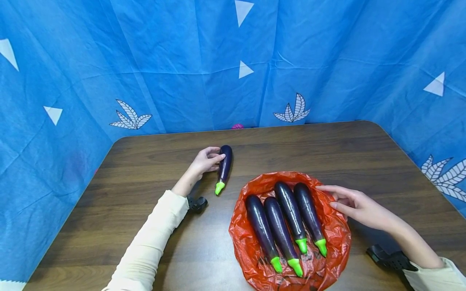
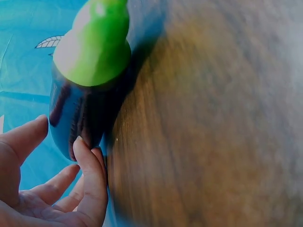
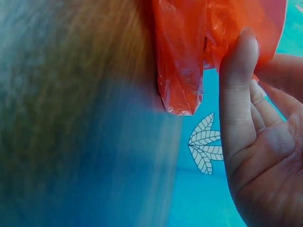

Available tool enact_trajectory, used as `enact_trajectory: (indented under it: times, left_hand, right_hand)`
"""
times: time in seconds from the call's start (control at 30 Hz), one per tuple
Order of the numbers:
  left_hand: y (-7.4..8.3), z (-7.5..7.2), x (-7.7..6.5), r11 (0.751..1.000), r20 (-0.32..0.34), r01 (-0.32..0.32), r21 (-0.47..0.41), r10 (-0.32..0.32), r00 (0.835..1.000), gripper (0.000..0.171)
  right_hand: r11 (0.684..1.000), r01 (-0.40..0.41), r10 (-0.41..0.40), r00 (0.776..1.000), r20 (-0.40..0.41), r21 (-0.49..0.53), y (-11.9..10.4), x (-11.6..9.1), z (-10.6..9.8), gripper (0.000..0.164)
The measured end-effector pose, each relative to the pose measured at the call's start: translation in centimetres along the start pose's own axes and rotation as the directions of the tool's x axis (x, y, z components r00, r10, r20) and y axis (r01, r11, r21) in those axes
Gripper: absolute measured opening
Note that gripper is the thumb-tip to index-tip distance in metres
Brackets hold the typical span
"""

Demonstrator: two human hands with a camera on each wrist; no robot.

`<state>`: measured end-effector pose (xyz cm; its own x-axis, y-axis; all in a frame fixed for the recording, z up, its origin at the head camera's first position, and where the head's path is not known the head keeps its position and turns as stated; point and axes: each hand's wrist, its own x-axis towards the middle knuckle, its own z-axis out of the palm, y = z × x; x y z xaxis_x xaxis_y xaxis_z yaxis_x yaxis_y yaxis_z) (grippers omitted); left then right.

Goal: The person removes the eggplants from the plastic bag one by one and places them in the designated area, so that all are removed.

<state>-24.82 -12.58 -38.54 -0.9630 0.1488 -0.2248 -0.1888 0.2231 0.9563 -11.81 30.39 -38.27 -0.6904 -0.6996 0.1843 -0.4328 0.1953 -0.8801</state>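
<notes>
My left hand [image 1: 206,160] reaches to a dark purple eggplant [image 1: 226,161] with a bright green stem end, thumb and fingers around its far part. In the left wrist view the green cap [image 2: 97,52] points toward the camera, and a fingertip overlaps the dark body. To the right, a round, crumpled red plastic bag [image 1: 243,242] stands open with several eggplants [image 1: 263,226] lying side by side in it, green ends toward me. My right hand [image 1: 358,205] pinches the bag's right rim between thumb and fingers; the right wrist view shows red plastic [image 3: 182,61] beside the thumb.
Everything lies on a brown wood-grain table [image 1: 120,194]. A blue curtain [image 1: 174,48] with white triangles and leaf prints hangs behind and along the sides. Black wrist devices [image 1: 198,204] sit below both wrists.
</notes>
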Motion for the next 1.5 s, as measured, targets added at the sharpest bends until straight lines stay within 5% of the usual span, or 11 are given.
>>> enact_trajectory:
  times: [1.5]
  left_hand:
    - [0.0,-1.6,-1.9,0.997,-0.006,-0.045,0.057,0.046,0.999,0.054]
  right_hand:
    - [1.000,-0.014,0.014,1.000,0.010,0.014,-0.3,0.0,0.0,0.049]
